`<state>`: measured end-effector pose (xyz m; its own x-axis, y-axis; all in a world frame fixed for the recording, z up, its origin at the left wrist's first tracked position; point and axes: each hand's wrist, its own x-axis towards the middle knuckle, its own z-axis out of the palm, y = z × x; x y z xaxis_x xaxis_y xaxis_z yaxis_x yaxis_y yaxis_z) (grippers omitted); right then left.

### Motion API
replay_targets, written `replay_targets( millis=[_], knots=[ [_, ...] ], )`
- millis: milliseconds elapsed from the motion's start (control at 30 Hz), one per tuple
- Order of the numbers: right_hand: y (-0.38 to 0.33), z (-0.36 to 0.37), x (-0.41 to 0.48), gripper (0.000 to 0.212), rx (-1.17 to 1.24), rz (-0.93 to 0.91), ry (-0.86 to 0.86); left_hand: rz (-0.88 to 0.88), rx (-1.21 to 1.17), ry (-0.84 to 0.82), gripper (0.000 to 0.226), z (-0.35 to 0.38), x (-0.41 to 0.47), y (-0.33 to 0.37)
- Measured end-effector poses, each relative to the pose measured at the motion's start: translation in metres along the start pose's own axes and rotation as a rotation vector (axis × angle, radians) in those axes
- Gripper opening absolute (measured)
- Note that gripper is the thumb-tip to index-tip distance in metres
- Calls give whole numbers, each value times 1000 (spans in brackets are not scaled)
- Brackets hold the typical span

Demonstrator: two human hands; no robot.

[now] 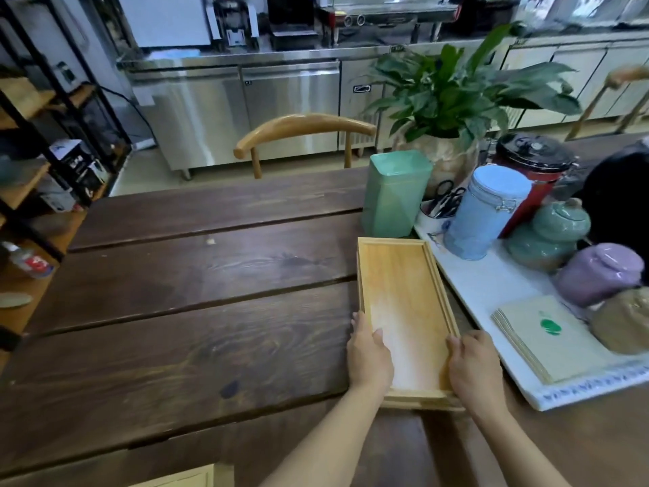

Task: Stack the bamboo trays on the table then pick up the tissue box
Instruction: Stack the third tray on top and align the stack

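A long, light bamboo tray (400,286) lies on the dark wooden table (196,311), right of centre. The rim of a second bamboo tray (418,405) shows beneath it at the near end. My left hand (368,353) grips the top tray's left rim near its near end, thumb inside. On the opposite rim, my right hand (474,367) holds on the same way. A mint-green upright box (393,195) stands just beyond the trays' far end. A pale wooden object (186,479) shows partly at the bottom edge; I cannot tell which of these two is the tissue box.
Right of the trays lies a white patterned tray (491,286) holding a blue canister (484,212), ceramic jars and a napkin stack (548,335). A potted plant (453,96) stands behind. A wooden chair (302,131) is at the far side, black shelving (42,135) on the left.
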<state>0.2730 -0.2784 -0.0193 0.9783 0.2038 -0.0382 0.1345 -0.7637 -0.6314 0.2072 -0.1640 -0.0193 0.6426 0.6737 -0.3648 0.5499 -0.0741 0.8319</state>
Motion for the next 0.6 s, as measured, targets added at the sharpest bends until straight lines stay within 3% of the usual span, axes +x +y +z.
replay_targets(
  millis=[233, 400, 600],
  knots=[
    [11, -1, 11, 27, 131, 57, -92, -27, -134, -52, 53, -6, 0, -6],
    [12, -3, 20, 21, 270, 73, -213, -58, -239, -204, 60, -12, -1, -14],
    [20, -1, 19, 22, 315, 89, -243, -62, -322, -305, 70, -11, -6, -17]
  ],
)
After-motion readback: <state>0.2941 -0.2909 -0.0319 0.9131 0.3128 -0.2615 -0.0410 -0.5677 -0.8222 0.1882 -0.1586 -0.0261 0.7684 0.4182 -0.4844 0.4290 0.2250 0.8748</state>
